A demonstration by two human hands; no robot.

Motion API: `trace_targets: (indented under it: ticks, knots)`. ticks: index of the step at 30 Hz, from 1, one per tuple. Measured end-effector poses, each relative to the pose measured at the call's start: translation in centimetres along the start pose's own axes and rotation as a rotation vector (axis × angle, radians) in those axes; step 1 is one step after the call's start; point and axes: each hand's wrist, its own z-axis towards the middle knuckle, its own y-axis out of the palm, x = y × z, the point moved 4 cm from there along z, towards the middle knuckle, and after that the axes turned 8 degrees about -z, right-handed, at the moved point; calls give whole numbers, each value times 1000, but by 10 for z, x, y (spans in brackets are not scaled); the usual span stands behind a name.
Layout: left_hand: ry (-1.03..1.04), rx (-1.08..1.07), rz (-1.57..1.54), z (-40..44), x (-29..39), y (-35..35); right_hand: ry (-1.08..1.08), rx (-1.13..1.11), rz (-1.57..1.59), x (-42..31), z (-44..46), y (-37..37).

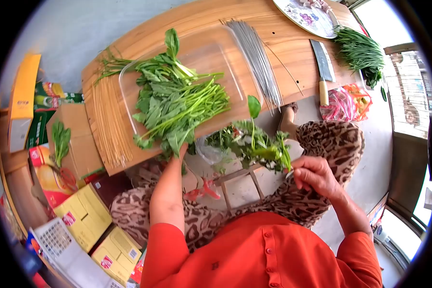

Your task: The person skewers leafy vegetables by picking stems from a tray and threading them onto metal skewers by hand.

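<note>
Right hand: the seated person's right hand (317, 176) is out above the lap, thumb and fingers pinched together on the stem ends of a leafy bunch (269, 151) that spreads away in front of it, between the knees and the table's edge.
Left hand: the left hand (181, 150) reaches up to the near side of the tray, mostly covered by leaves, so from here I can't tell whether it is closed or spread.
Greens: a big pile of greens (182, 103) lies in the clear plastic tray (221, 55), some leaves drooping over its near rim.
Table: the tray sits on a wooden table (197, 14), with thin tan sticks (108, 125) to its left and a bundle of grey rods (259, 62) just to its right.
Cleaver: farther right, the cleaver (324, 60) has its pale handle out past the table's edge, near a bunch of slender green stalks (362, 53) and a patterned plate (300, 19).
Boxes: yellow cartons (84, 213) stand at the person's left; beyond them, a leafy sprig (60, 144) rests on cardboard (79, 132).
</note>
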Motion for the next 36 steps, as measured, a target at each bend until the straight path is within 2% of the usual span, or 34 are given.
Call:
trace_targets:
  ticks: [5, 9, 17, 21, 23, 27, 29, 33, 36]
  knots:
    - [-81, 12, 52, 18, -11, 17, 148, -85, -14, 0, 23, -4]
    - [-126, 36, 57, 13, -24, 25, 162, -195, 24, 4, 37, -5]
    - [-116, 157, 28, -5, -13, 28, 113, -202, -13, 8, 38, -9]
    - [-3, 347, -55, -30, 16, 27, 27, -190, -39, 5, 32, -4]
    - [17, 379, -123, -63, 35, 18, -86, -200, -129, 2, 28, 0]
    - [-25, 279, -272, -112, 68, -8, -251, -189, -195, 2, 16, 6]
    - [-265, 346, -603, -118, 43, 3, -304, -155, -197, 10, 12, 8]
    - [-152, 454, -683, -175, 112, -44, -375, -113, -225, 15, 3, 10]
    - [53, 422, -643, -223, 173, -78, -469, -80, -250, 9, -12, 12]
